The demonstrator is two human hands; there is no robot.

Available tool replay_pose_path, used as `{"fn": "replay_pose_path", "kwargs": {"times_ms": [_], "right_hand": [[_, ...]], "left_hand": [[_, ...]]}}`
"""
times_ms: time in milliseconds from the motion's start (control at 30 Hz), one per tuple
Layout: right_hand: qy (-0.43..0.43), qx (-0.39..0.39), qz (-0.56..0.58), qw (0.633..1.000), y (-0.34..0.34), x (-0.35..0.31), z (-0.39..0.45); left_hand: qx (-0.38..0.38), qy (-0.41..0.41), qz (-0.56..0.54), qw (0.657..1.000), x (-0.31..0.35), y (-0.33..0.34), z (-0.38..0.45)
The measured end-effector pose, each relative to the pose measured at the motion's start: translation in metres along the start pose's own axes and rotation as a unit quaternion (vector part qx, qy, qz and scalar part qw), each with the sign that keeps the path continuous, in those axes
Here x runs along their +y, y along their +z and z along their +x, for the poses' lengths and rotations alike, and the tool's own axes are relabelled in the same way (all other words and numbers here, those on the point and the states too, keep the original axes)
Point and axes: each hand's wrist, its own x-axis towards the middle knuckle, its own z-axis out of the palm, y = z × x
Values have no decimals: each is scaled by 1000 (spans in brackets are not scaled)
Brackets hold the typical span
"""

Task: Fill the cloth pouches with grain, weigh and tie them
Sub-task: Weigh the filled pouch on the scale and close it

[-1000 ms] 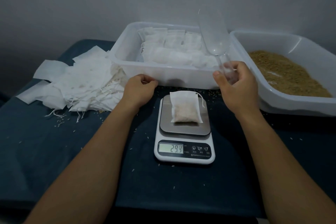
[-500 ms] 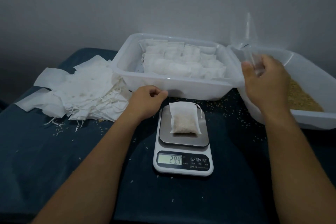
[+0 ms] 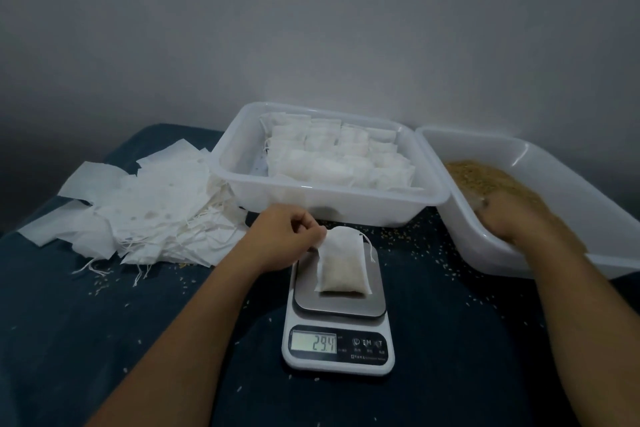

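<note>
I see the filled pouch (image 3: 343, 263) lying on the scale (image 3: 337, 314) at the centre, display reading 29.4. My left hand (image 3: 289, 239) pinches its top left corner at ten o'clock. My right hand (image 3: 509, 215) is down in the grain tray (image 3: 540, 253) at three o'clock; whether it grips anything I cannot tell. I judge the weighing done, so the next step is tying: lift by the neck, keep the mouth up, draw the drawstring (image 3: 370, 248) snug. Finished pouches fill the bin (image 3: 329, 204) at twelve; empty pouches (image 3: 145, 211) lie at nine on the worktop (image 3: 104, 340).
</note>
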Motion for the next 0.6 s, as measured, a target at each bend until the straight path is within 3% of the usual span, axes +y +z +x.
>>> {"fn": "replay_pose_path", "kwargs": {"times_ms": [67, 167, 267, 367, 400, 467, 533, 600], "right_hand": [[1, -9, 12, 1000, 0, -5, -3], [12, -7, 14, 1000, -7, -11, -14], [-33, 142, 84, 986, -22, -20, -29], [-168, 292, 269, 902, -46, -38, -64], [-233, 278, 297, 883, -55, -44, -78], [-352, 136, 293, 879, -67, -63, -107], [-415, 9, 209, 886, -68, -85, -123], [-433, -34, 113, 894, -61, -105, -125]], "left_hand": [[6, 25, -47, 999, 5, 0, -3], [38, 95, -34, 994, 13, 1, -6], [67, 153, -53, 985, 23, 1, -11], [83, 191, -60, 976, 31, 1, -16], [87, 198, -63, 974, 33, 0, -17], [93, 208, -67, 971, 36, -1, -19], [101, 219, -66, 968, 38, -2, -20], [109, 235, -62, 964, 40, -1, -21]]}}
